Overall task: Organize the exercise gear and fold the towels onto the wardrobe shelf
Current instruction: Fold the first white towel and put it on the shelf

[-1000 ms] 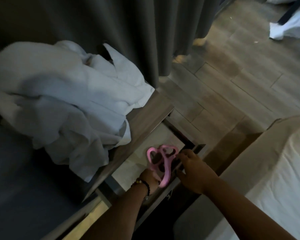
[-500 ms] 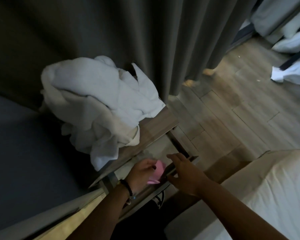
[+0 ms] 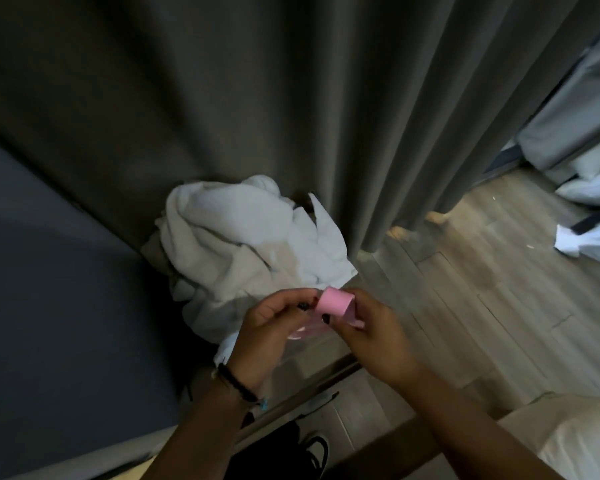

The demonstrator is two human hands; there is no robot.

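Both hands met above the near edge of the wooden tabletop (image 3: 329, 358), with bare wood-plank floor (image 3: 465, 306) open to the right. The left hand (image 3: 267, 327) and right hand (image 3: 371, 327) each pinched the pink looped rubber resistance band (image 3: 335, 304), fingers curled around it, just near of the crumpled white towel heap (image 3: 243, 247) by the grey curtain (image 3: 291, 116). A second earlier the band lay low in the drawer; it had since been lifted clear.

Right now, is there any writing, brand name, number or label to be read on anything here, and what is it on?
None: no readable text shows anywhere in the head view.
pink resistance band, held between the left hand and right hand: plain, no print visible.
white towels: no tag or label in sight.
grey curtain: plain.
black wristband: too dim and blurred to tell.
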